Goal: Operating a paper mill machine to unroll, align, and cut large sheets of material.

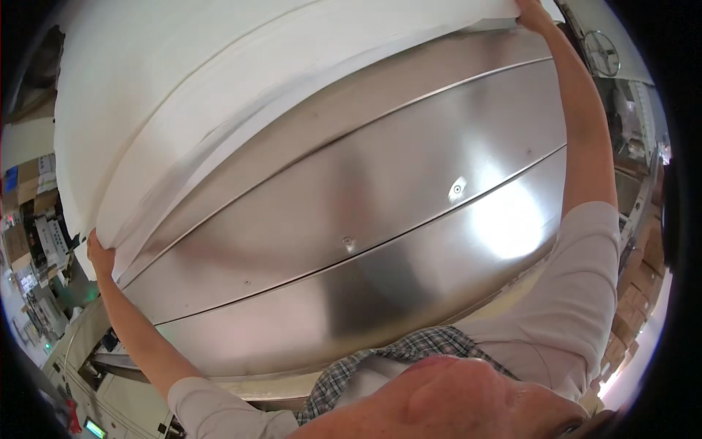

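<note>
Held wide apart, the left hand (101, 254) pinches the near left edge of a white sheet (183, 66), while the right hand (535, 17) meets its far right corner, its grip unclear. The sheet covers the far part of a seamed metal surface (409, 154); leftward, stacked boxes (29, 179) bear print too small to read.
</note>
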{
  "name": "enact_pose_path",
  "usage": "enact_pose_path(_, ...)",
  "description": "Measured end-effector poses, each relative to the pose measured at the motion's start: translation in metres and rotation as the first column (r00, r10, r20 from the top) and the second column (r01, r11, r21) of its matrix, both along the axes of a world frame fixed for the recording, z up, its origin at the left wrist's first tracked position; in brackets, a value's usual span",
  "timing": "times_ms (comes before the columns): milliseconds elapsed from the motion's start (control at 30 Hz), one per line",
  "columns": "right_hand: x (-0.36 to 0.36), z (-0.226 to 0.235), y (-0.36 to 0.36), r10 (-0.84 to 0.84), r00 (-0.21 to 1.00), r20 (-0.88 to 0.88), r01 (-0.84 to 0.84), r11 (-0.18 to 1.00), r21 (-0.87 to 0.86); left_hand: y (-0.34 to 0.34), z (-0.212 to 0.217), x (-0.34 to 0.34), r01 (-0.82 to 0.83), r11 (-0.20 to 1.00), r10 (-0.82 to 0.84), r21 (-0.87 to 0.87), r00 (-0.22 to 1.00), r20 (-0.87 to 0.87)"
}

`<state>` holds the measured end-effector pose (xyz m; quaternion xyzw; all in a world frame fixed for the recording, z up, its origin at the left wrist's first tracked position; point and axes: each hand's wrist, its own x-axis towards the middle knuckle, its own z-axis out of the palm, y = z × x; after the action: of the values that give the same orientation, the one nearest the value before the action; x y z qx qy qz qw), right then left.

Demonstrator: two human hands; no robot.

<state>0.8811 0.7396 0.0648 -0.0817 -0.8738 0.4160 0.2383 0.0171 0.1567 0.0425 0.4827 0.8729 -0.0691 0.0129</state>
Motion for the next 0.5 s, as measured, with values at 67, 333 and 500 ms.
enact_pose_path(67, 0.003, 0.000, -0.005, -0.081, 0.995, -0.049, 0.083, 0.996, 0.038, -0.004, -0.002, 0.001, 0.063, 0.995, -0.057, 0.082, 0.996, -0.066)
enact_pose_path(333, 0.006, 0.063, -0.025, -0.942, 0.235, 0.238, 0.237, 0.293, 0.926, -0.031, 0.052, -0.004, 0.115, 0.955, -0.009, 0.272, 0.932, -0.362)
enact_pose_path(500, 0.099, 0.111, -0.063, -0.908, 0.418, 0.016, 0.394, 0.197, 0.898, -0.080, 0.135, 0.026, 0.167, 0.903, 0.009, 0.396, 0.914, -0.406)
